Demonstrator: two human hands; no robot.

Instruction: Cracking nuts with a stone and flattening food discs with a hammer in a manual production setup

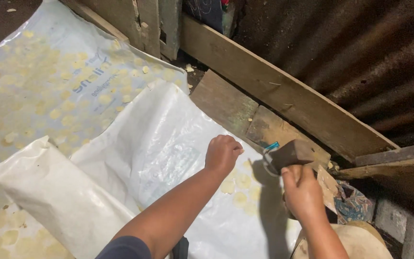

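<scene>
Nearest the camera, the right hand is curled shut around the lower end of a dark brown block-shaped tool, which tilts up and to the left from the fist; a bit of blue shows at the tool's upper left edge, too small to tell what it is. Just left of it, the left hand is closed in a loose fist with its knuckles up, its fingertips pressed down onto a white plastic sheet; whether it pinches anything cannot be told. The two hands are near each other but apart, the tool's head reaching into the gap between them. On the sheet below and between the hands lie a few pale yellow round slices, flat and close together, just beside the left hand and under the tool's shadow. A folded flap of the same white sheeting rises at the lower left. Farther off, a second printed sheet is covered with many more pale slices. Beyond the hands lie worn wooden planks, and behind them a rusty corrugated metal wall.
</scene>
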